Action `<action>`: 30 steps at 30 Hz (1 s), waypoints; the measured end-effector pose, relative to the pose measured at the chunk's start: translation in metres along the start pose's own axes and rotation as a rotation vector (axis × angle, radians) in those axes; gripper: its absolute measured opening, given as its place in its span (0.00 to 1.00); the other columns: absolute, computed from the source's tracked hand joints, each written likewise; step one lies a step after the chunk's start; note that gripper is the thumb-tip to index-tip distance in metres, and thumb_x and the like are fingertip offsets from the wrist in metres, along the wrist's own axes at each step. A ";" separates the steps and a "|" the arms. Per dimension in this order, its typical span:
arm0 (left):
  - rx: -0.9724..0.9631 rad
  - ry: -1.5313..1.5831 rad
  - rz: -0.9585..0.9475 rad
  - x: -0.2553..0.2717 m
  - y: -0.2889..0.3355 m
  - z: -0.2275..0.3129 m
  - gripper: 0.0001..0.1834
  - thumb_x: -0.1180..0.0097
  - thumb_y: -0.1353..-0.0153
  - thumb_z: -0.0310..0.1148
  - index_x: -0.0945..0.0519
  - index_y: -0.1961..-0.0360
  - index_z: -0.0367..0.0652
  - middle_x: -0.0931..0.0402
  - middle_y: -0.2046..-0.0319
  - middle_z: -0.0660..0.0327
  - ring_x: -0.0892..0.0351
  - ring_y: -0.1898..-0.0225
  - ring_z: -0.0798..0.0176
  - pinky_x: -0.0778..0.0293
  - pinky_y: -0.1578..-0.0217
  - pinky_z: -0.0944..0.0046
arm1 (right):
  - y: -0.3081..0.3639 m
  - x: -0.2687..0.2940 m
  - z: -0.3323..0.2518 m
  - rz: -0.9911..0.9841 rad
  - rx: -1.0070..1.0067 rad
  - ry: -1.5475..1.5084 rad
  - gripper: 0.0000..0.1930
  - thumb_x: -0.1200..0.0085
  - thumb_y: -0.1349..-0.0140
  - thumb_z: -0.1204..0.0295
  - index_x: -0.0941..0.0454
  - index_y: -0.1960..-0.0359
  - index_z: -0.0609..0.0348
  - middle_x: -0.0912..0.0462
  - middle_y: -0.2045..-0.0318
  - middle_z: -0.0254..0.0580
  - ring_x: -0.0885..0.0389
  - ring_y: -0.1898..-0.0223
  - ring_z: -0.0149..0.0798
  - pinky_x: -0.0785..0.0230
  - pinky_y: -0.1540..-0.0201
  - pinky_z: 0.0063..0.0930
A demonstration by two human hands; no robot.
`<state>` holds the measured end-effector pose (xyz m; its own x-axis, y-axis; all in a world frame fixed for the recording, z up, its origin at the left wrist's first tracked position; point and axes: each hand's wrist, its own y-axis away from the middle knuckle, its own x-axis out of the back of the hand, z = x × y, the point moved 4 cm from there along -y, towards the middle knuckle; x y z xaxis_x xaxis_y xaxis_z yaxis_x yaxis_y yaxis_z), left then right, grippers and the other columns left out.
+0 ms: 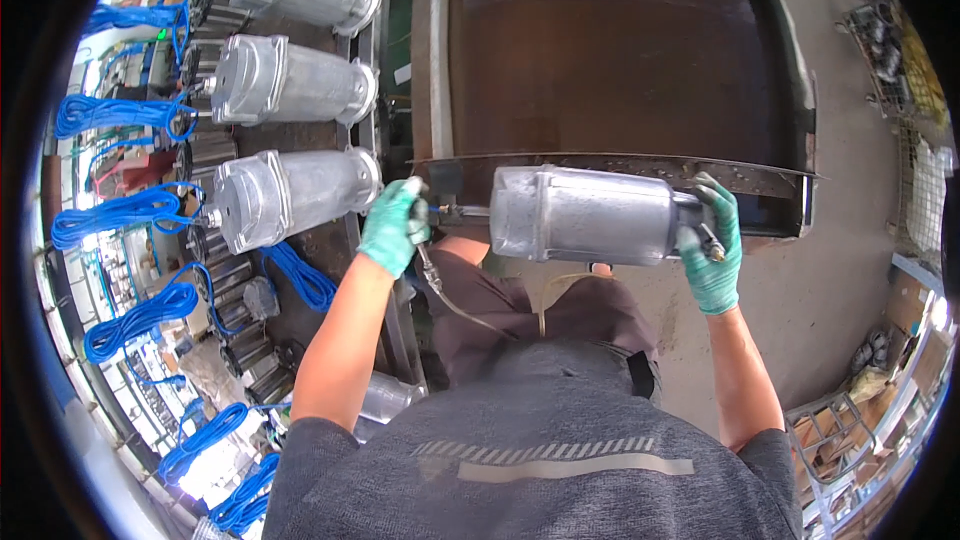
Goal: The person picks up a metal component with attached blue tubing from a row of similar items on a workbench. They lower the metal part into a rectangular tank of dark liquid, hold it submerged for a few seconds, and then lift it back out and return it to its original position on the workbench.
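A silvery cylindrical pump body (600, 215) lies sideways before me at the near edge of a metal tank (803, 110). My right hand (714, 245), in a green glove, is closed around the fittings at its right end. Off the other end, a thin metal rod (465, 210) points toward my left hand (395, 223), also gloved in green. The fingers of that hand are closed on a metal hose fitting (430, 270), from which a thin hose (470, 317) curves down toward my lap. How rod and fitting meet is hidden by the glove.
Several similar pump bodies (290, 80) lie in a row on a roller rack at left, with coiled blue cables (125, 115) beside them. Brown liquid seems to fill the tank. Wire baskets (925, 200) and a metal-framed cart (835, 435) stand at right.
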<state>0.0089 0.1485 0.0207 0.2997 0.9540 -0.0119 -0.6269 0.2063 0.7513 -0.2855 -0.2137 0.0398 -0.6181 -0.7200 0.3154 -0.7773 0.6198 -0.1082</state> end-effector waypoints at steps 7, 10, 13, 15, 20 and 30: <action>-0.255 0.509 -0.503 -0.096 0.093 0.073 0.14 0.51 0.21 0.36 0.21 0.47 0.36 0.25 0.68 0.62 0.30 0.73 0.69 0.30 0.74 0.66 | 0.013 0.060 -0.032 -0.124 0.039 -0.011 0.47 0.25 0.49 0.63 0.36 0.27 0.57 0.32 0.31 0.48 0.32 0.29 0.48 0.38 0.27 0.41; -0.240 0.557 -0.617 -0.176 0.133 0.060 0.12 0.48 0.23 0.34 0.21 0.47 0.39 0.28 0.69 0.65 0.29 0.72 0.69 0.29 0.71 0.66 | 0.036 0.108 -0.055 0.089 0.073 0.124 0.29 0.28 0.41 0.59 0.21 0.41 0.59 0.18 0.44 0.48 0.19 0.42 0.48 0.26 0.38 0.40; -0.209 0.442 -0.686 -0.246 0.172 0.030 0.09 0.44 0.26 0.29 0.20 0.48 0.43 0.27 0.69 0.67 0.28 0.70 0.70 0.29 0.68 0.65 | 0.057 0.128 -0.106 0.081 0.022 0.260 0.16 0.32 0.41 0.68 0.18 0.53 0.59 0.15 0.53 0.49 0.14 0.50 0.52 0.21 0.48 0.40; -0.182 0.433 -0.728 -0.285 0.192 0.014 0.09 0.44 0.28 0.25 0.20 0.49 0.44 0.26 0.69 0.68 0.27 0.69 0.71 0.29 0.66 0.65 | 0.065 0.113 -0.135 -0.094 0.051 0.398 0.18 0.30 0.44 0.68 0.18 0.52 0.58 0.16 0.52 0.50 0.15 0.51 0.56 0.20 0.50 0.42; -0.035 0.415 -0.751 -0.334 0.222 -0.008 0.06 0.46 0.25 0.26 0.22 0.51 0.45 0.27 0.70 0.68 0.27 0.69 0.69 0.26 0.64 0.62 | 0.104 0.078 -0.131 -0.284 -0.363 0.213 0.34 0.33 0.35 0.63 0.34 0.31 0.56 0.16 0.51 0.55 0.12 0.62 0.51 0.19 0.56 0.44; -0.144 0.019 -0.720 -0.322 0.207 -0.028 0.12 0.45 0.25 0.33 0.21 0.44 0.43 0.18 0.58 0.63 0.16 0.56 0.64 0.17 0.51 0.60 | 0.135 0.112 -0.087 -0.152 -0.314 0.420 0.16 0.41 0.34 0.68 0.23 0.45 0.54 0.13 0.62 0.53 0.15 0.63 0.61 0.21 0.58 0.50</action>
<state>-0.2379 -0.1099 0.1616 0.6613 0.5747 -0.4821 -0.3679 0.8086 0.4592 -0.4494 -0.1832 0.1428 -0.3512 -0.6625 0.6616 -0.7421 0.6278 0.2347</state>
